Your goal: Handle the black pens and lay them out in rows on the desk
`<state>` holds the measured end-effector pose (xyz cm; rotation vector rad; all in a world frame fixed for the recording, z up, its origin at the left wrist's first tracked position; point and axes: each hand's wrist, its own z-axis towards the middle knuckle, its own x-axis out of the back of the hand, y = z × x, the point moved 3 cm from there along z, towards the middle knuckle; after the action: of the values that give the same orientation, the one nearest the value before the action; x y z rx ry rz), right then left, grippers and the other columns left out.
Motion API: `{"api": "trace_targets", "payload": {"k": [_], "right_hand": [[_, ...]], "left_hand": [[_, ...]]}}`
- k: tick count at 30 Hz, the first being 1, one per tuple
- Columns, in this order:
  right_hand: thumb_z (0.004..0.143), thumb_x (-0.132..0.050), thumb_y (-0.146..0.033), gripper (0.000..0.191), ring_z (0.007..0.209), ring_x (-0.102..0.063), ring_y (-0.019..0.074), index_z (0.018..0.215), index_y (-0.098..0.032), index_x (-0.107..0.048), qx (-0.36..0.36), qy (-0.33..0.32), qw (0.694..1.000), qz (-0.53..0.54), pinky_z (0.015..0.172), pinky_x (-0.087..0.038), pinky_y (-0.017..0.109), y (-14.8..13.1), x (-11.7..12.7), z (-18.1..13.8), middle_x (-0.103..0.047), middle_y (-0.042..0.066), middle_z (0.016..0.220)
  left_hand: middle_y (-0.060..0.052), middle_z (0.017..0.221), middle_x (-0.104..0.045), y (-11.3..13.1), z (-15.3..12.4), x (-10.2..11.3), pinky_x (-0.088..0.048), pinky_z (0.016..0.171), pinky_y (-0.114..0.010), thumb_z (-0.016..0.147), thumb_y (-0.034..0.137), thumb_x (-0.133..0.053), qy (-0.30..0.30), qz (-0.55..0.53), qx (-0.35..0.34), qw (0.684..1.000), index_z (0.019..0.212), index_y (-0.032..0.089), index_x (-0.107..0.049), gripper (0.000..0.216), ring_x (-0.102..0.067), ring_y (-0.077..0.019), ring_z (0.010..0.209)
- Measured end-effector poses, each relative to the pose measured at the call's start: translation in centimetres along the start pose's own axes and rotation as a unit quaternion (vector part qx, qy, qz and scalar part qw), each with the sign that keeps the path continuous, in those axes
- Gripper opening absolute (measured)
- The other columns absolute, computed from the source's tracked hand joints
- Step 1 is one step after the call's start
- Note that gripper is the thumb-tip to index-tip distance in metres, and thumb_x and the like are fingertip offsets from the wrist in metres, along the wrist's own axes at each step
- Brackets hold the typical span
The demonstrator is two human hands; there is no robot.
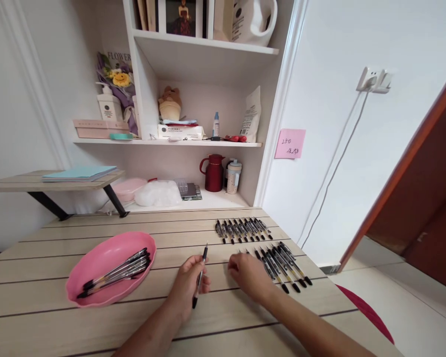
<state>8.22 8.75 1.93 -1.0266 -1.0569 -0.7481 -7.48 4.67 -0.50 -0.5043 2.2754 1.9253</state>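
Observation:
My left hand (189, 282) is closed around a pen (198, 280), held tilted with its bare tip pointing up and away and its black end toward me. To its right, my right hand (250, 275) has its fingers curled together at the left end of a near row of pens (282, 263). Whatever lies between those fingers is hidden. Beyond it lies a second row of black-and-clear pens (243, 229), side by side. On the left, a pink bowl (74, 285) with a wavy rim holds several more pens (121, 270).
A small raised stand (15, 182) with light-blue paper (80, 172) on top is at the back left. Behind the slatted table (134, 327) is a white shelf unit (204, 144) with a red jug (213, 173) and a tumbler (233, 177).

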Motion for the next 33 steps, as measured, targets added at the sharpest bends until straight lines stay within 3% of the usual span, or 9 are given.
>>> {"api": "trace_targets", "payload": {"k": [3, 8, 10, 14, 18, 25, 33], "right_hand": [[0.070, -0.049, -0.019, 0.015, 0.070, -0.058, 0.0154, 0.070, -0.020, -0.064, 0.037, -0.026, 0.998, 0.033, 0.058, -0.031, 0.023, -0.9, -1.0, -2.7, -0.066, 0.004, 0.074], [0.075, -0.045, -0.021, 0.017, 0.073, -0.056, 0.0128, 0.076, -0.020, -0.062, 0.139, -0.022, 0.984, 0.111, 0.063, -0.033, 0.021, -2.4, -1.9, -4.3, -0.064, 0.002, 0.079], [0.076, -0.045, -0.021, 0.017, 0.074, -0.056, 0.0127, 0.077, -0.021, -0.062, 0.164, -0.019, 0.979, 0.119, 0.064, -0.033, 0.021, -2.5, -1.8, -4.4, -0.063, 0.002, 0.081], [0.076, -0.047, -0.022, 0.015, 0.072, -0.056, 0.0137, 0.079, -0.022, -0.062, 0.193, -0.030, 0.977, 0.083, 0.062, -0.033, 0.022, -2.5, -1.3, -4.7, -0.062, 0.002, 0.083], [0.075, -0.050, -0.024, 0.013, 0.070, -0.057, 0.0144, 0.080, -0.022, -0.062, 0.220, -0.070, 0.973, 0.030, 0.057, -0.033, 0.022, -2.7, -1.2, -4.8, -0.062, 0.002, 0.083], [0.076, -0.051, -0.029, 0.014, 0.067, -0.057, 0.0151, 0.079, -0.020, -0.062, 0.258, -0.050, 0.965, -0.010, 0.052, -0.031, 0.023, -3.0, -1.5, -4.4, -0.062, 0.003, 0.077], [0.077, -0.050, -0.027, 0.015, 0.067, -0.057, 0.0153, 0.082, -0.020, -0.062, 0.248, -0.073, 0.966, -0.023, 0.052, -0.031, 0.024, -3.2, -1.0, -4.4, -0.063, 0.003, 0.080]], "left_hand": [[0.003, 0.062, -0.053, 0.9, 1.1, -0.1, -0.042, 0.047, -0.019, 0.059, 0.034, -0.067, 0.044, 0.039, -0.002, 0.998, 0.080, 0.016, -0.057, 0.029, -0.054, -0.0086, 0.052], [0.003, 0.054, -0.050, 2.7, 5.9, -1.0, -0.034, 0.039, -0.018, 0.069, 0.033, -0.061, 0.093, 0.177, 0.006, 0.980, 0.083, 0.012, -0.058, 0.026, -0.046, -0.0072, 0.044], [0.001, 0.063, -0.055, 3.3, 8.2, -1.8, -0.038, 0.043, -0.020, 0.074, 0.030, -0.057, 0.107, 0.211, 0.010, 0.972, 0.090, 0.011, -0.057, 0.025, -0.050, -0.0082, 0.050], [-0.006, 0.100, -0.056, 3.7, 12.2, -3.4, -0.048, 0.069, -0.033, 0.082, 0.029, -0.048, 0.115, 0.283, 0.040, 0.951, 0.105, 0.013, -0.052, 0.028, -0.057, -0.0150, 0.082], [-0.008, 0.109, -0.053, 3.4, 14.9, -4.4, -0.047, 0.076, -0.038, 0.082, 0.029, -0.049, 0.131, 0.342, 0.062, 0.928, 0.110, 0.015, -0.049, 0.032, -0.055, -0.0182, 0.092], [-0.007, 0.107, -0.054, 2.2, 17.2, -5.1, -0.046, 0.076, -0.035, 0.080, 0.028, -0.052, 0.152, 0.407, 0.072, 0.898, 0.108, 0.016, -0.051, 0.031, -0.055, -0.0187, 0.093], [-0.007, 0.108, -0.054, 2.2, 17.4, -4.9, -0.046, 0.076, -0.036, 0.081, 0.029, -0.050, 0.136, 0.425, 0.040, 0.894, 0.109, 0.016, -0.050, 0.031, -0.055, -0.0184, 0.093]]}}
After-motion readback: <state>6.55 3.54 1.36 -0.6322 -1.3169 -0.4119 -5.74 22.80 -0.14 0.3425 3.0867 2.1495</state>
